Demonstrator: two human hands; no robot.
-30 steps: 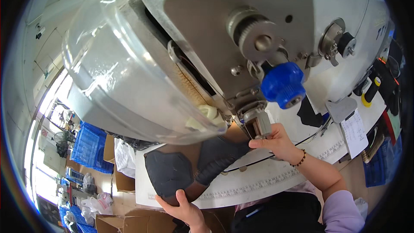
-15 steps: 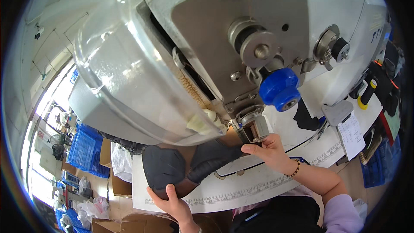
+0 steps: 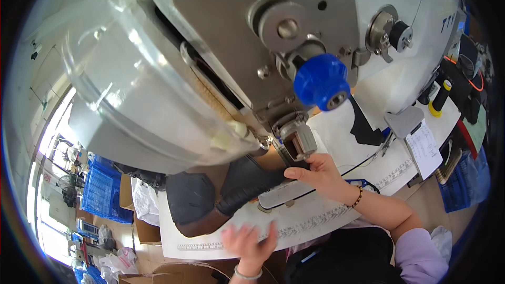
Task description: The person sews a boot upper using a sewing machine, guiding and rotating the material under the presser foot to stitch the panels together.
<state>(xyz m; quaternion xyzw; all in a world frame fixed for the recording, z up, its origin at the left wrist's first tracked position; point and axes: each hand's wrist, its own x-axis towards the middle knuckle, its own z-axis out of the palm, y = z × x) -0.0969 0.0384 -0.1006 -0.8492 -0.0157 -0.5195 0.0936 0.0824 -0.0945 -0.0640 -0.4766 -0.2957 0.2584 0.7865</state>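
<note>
A dark garment piece [image 3: 190, 198] with black padded panels and brown sheer parts lies across the white table [image 3: 173, 244]. Its right end sits under the needle area of a large sewing machine [image 3: 218, 10]. Beside the metal fitting [image 3: 301, 141] there, my right hand [image 3: 325, 180] pinches the fabric's edge between thumb and fingers; some fingertips are hidden. My left hand [image 3: 250, 244], smeared by motion, is off the cloth near the table's front edge, its fingers apart and holding nothing. A blue knob [image 3: 322, 81] juts from the machine above my right hand.
A printed ruler strip [image 3: 310, 224] runs along the front edge. To the right are a loose black fabric piece [image 3: 366, 126], blue-handled snips [image 3: 359, 183], a paper sheet [image 3: 423, 150] and a black-and-yellow thread spool [image 3: 441, 100]. Blue crates [image 3: 108, 189] and a cardboard box [image 3: 173, 273] stand beyond the table.
My left hand has let go of the garment piece's lower left edge and moved right, toward me. My right hand still grips the edge by the machine. The whole view has shifted slightly.
</note>
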